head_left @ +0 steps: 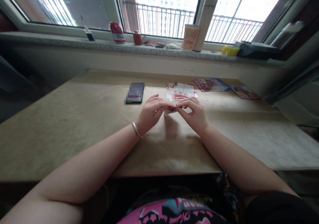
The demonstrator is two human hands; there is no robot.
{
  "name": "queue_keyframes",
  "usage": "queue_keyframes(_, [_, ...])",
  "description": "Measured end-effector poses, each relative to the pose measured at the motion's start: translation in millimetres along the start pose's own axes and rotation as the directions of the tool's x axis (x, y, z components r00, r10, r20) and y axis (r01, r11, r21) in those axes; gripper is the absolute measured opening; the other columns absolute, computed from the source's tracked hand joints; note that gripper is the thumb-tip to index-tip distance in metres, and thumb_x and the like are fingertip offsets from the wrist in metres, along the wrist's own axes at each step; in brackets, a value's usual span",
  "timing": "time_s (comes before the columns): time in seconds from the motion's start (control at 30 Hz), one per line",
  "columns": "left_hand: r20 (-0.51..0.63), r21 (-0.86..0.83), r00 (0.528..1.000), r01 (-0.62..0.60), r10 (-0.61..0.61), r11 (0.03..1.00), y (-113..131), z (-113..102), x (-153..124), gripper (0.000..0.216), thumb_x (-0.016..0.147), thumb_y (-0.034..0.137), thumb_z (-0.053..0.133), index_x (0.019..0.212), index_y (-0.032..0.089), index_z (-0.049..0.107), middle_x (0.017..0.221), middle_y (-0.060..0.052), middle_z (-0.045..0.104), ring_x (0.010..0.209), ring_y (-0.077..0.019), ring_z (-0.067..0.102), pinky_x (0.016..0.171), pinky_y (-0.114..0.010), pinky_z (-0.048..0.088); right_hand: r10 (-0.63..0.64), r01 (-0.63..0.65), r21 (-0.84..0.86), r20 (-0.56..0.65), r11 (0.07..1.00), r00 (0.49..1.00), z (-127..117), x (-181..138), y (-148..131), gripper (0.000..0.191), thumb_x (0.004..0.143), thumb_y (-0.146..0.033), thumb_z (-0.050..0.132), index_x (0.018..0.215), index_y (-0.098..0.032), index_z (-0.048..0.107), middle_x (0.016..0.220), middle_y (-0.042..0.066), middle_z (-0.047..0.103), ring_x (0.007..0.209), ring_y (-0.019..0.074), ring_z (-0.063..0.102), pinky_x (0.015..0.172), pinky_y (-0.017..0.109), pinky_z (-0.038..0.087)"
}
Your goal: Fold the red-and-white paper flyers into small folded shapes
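Between my two hands, over the middle of the table (87, 127), are cards (171, 110) held on edge, seen mostly from above. My left hand (152, 112) wears a silver bangle at the wrist and pinches their left side. The right side is pinched by the thumb and fingers of my right hand (194, 112). How many cards I hold cannot be made out. Just beyond my fingers lies a loose spread of white and red cards (184, 89). A dark phone (136, 92) rests flat to the left of my left hand.
Further right lie a fanned group of colourful cards (211, 84) and another small group of cards (244, 92). On the windowsill (99, 45) stand a red can (117, 33), a small red container (137, 38), a patterned cup (189, 37), a tall tube (204, 24) and yellow tape (230, 51).
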State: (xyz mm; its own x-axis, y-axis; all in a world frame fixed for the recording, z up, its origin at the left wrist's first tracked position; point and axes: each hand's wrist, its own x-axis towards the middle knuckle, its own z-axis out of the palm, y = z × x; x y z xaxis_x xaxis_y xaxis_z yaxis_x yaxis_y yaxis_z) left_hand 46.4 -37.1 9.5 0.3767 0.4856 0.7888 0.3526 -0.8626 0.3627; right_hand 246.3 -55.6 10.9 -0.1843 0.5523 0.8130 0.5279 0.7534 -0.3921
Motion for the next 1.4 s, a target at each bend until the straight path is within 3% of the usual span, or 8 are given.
queue_keyframes(0.17, [0.007,0.009,1.0,0.005,-0.005,1.0,-0.1,-1.3,0.3,0.023,0.096,0.026,0.045,0.095,0.023,0.068,0.094,0.0,0.074,0.092,-0.013,0.065,0.107,-0.038,0.037,0.002,-0.002,0.008,0.007,1.0,1.0,0.1,0.1,-1.4,0.006,0.084,-0.03,0.067,0.079,-0.027,0.068,0.083,0.002,0.071,0.082,0.0187,0.064,0.08,0.039,0.052])
queue_keyframes(0.43, [-0.009,0.043,1.0,0.012,-0.012,0.999,1.1,-2.2,0.8,0.026,0.097,0.026,0.043,0.093,0.023,0.068,0.091,0.0,0.074,0.09,-0.0134,0.065,0.108,-0.039,0.035,0.01,-0.011,0.055,0.018,0.998,1.0,-1.4,-0.3,-3.5,0.005,0.085,-0.029,0.064,0.082,-0.026,0.067,0.085,0.003,0.07,0.081,0.0183,0.062,0.07,0.035,0.052])
queue_keyframes(0.67, [-0.025,0.036,1.0,0.009,-0.008,0.999,-1.3,-2.8,0.6,0.024,0.096,0.024,0.045,0.095,0.024,0.069,0.092,0.001,0.074,0.09,-0.0135,0.065,0.106,-0.038,0.035,-0.063,0.063,0.035,-0.018,0.997,0.998,-1.9,2.9,-3.4,0.006,0.085,-0.026,0.066,0.078,-0.025,0.066,0.081,0.001,0.071,0.079,0.0176,0.063,0.075,0.036,0.051])
queue_keyframes(0.93, [-0.041,0.054,0.999,-0.01,0.012,0.999,-2.6,-2.8,0.5,0.023,0.096,0.024,0.046,0.093,0.023,0.069,0.095,0.0,0.074,0.091,-0.013,0.065,0.106,-0.038,0.035,0.012,-0.008,0.083,-0.041,0.997,0.999,1.7,0.3,1.1,0.005,0.082,-0.02,0.066,0.083,-0.024,0.066,0.081,0.002,0.069,0.079,0.0166,0.062,0.063,0.03,0.051])
queue_keyframes(1.13, [-0.047,0.055,0.999,0.016,-0.014,0.998,-1.5,-2.3,1.1,0.02,0.095,0.027,0.049,0.093,0.023,0.069,0.096,-0.001,0.073,0.092,-0.0137,0.066,0.105,-0.04,0.038,0.031,-0.026,0.098,-0.048,0.995,0.998,1.4,-0.5,2.4,0.004,0.082,-0.02,0.068,0.081,-0.024,0.065,0.084,0.002,0.07,0.082,0.0166,0.063,0.064,0.03,0.051])
queue_keyframes(1.23, [-0.064,0.049,0.997,0.037,-0.034,0.998,-1.4,-2.3,0.2,0.016,0.092,0.027,0.056,0.104,0.022,0.065,0.096,-0.001,0.073,0.094,-0.0148,0.066,0.107,-0.042,0.037,0.012,-0.01,0.059,-0.041,0.998,0.999,0.6,-0.3,2.7,0.005,0.082,-0.023,0.068,0.079,-0.024,0.065,0.084,0.002,0.07,0.082,0.0172,0.064,0.069,0.033,0.053])
queue_keyframes(1.33, [-0.111,0.148,0.994,0.0,0.017,0.989,1.2,-3.9,0.4,0.019,0.087,0.027,0.064,0.106,0.024,0.064,0.096,0.0,0.073,0.095,-0.0154,0.065,0.11,-0.044,0.034,-0.043,0.044,0.011,-0.035,0.999,0.998,0.8,0.0,3.2,0.006,0.083,-0.023,0.068,0.078,-0.025,0.065,0.084,0.002,0.071,0.082,0.0173,0.064,0.077,0.037,0.052])
queue_keyframes(1.4, [-0.07,0.261,0.993,-0.074,0.095,0.963,3.8,-5.4,1.0,0.009,0.086,0.028,0.065,0.095,0.028,0.067,0.094,0.004,0.073,0.094,-0.0151,0.063,0.113,-0.046,0.028,-0.083,0.083,-0.005,-0.023,0.997,0.996,1.8,-0.2,3.4,0.005,0.083,-0.022,0.068,0.079,-0.025,0.066,0.084,0.001,0.071,0.082,0.0173,0.064,0.08,0.038,0.052])
